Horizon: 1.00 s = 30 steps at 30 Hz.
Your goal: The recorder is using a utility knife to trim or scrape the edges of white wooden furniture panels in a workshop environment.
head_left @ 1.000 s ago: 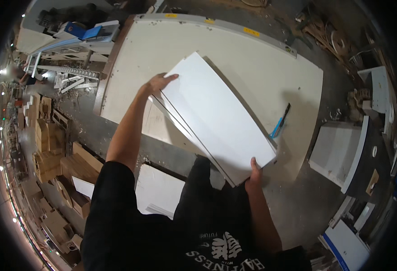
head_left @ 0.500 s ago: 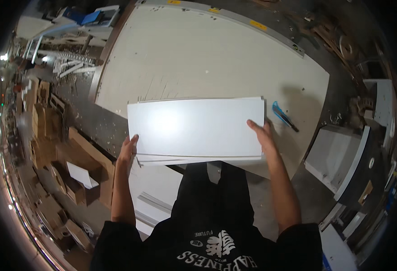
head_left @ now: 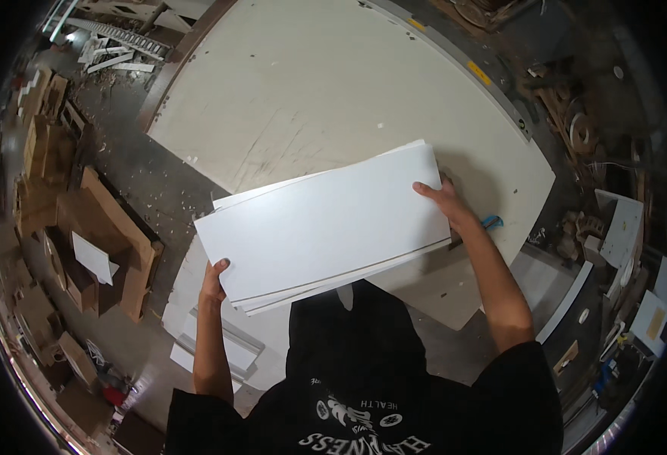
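A stack of white rectangular panels is held between my two hands in front of my body, above the near edge of the worktable. My left hand grips its lower left end, thumb on the top face. On the right end, my right hand closes around the edge with its thumb on top and fingers beneath. The panels are slightly fanned, and the stack tilts up toward the right. Partly hidden behind my right forearm, a blue utility knife lies on the table.
The large pale worktable board has a long metal spirit level along its far edge. More white panels lie low at the left. Cardboard boxes stand on the left floor. A grey-white cabinet part is at the right.
The panel stack has turned so its left end sits lower and its right end higher, and its layers have fanned apart. Both hands keep hold. My view has shifted too.
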Each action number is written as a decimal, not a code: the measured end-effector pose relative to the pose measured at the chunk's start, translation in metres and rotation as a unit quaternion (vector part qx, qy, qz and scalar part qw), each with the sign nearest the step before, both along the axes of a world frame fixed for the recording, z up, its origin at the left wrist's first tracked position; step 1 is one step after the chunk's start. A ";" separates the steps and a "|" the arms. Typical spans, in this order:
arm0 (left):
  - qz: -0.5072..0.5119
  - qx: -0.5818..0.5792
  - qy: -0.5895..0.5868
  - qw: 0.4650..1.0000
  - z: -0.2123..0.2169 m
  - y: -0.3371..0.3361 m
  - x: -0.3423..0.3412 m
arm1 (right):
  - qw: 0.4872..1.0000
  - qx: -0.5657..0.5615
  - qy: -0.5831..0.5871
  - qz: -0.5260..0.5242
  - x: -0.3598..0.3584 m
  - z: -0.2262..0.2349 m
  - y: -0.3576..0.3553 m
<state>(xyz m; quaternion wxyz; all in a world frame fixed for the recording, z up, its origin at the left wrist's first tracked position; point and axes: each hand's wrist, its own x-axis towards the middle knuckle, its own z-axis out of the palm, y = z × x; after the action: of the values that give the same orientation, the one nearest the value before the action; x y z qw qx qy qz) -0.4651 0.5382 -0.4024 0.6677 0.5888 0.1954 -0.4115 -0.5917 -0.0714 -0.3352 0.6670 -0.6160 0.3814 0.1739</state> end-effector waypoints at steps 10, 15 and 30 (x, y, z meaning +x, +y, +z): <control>0.096 0.013 -0.090 0.991 -0.004 -0.006 -0.059 | 0.998 0.000 0.048 0.035 0.023 -0.020 -0.036; 0.116 0.062 -0.179 0.975 0.022 -0.059 -0.093 | 0.996 0.043 -0.037 0.064 0.019 0.024 -0.085; -0.026 0.172 -0.425 0.888 -0.027 -0.028 -0.148 | 0.924 -0.003 -0.379 0.048 -0.078 -0.014 -0.163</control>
<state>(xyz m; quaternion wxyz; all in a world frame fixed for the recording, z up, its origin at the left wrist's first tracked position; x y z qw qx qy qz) -0.6132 0.5104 -0.4294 0.5641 0.8180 -0.0547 -0.0987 -0.6693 -0.2344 -0.3496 0.7510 -0.6552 0.0709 -0.0420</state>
